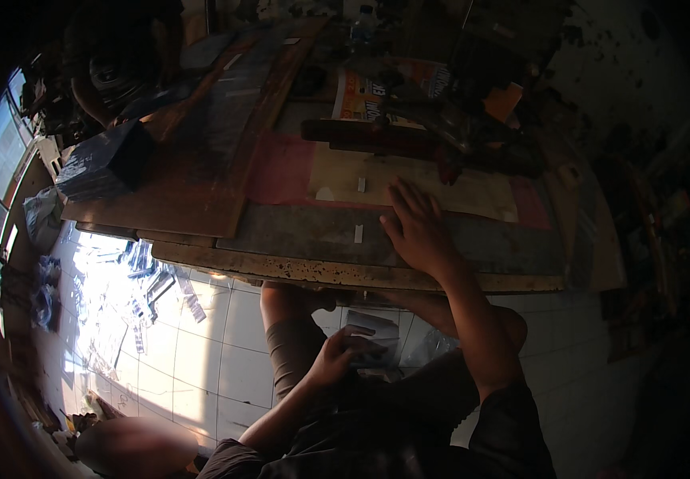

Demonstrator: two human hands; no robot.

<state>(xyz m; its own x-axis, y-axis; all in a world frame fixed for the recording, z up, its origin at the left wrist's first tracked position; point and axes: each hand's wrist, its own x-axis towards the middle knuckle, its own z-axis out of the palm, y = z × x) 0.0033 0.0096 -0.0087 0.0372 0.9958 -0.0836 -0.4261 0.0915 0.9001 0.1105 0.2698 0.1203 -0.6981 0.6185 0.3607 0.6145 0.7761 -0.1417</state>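
My right hand (417, 225) lies on the worktable with its fingers spread, holding nothing. Its fingertips rest on the lower edge of a long pale yellow sheet (441, 185), which lies over a pink sheet (279, 169). One small pale strip (362, 184) is on the yellow sheet; another strip (358, 234) lies nearer me on the grey tabletop (305, 231). Below the table edge, my left hand (335, 359) is over my lap with bent fingers. They meet a grey, flat-sided packet (377, 329); what they pinch is too small and dark to make out.
A dark metal bar with a handle (369, 134) lies behind the sheet. At left are a brown board (177, 203) and a dark plastic-wrapped box (109, 160). Another person's arm (89, 96) reaches in there. Scrap strips (153, 279) litter the tiled floor. A blurred shape shows lower left.
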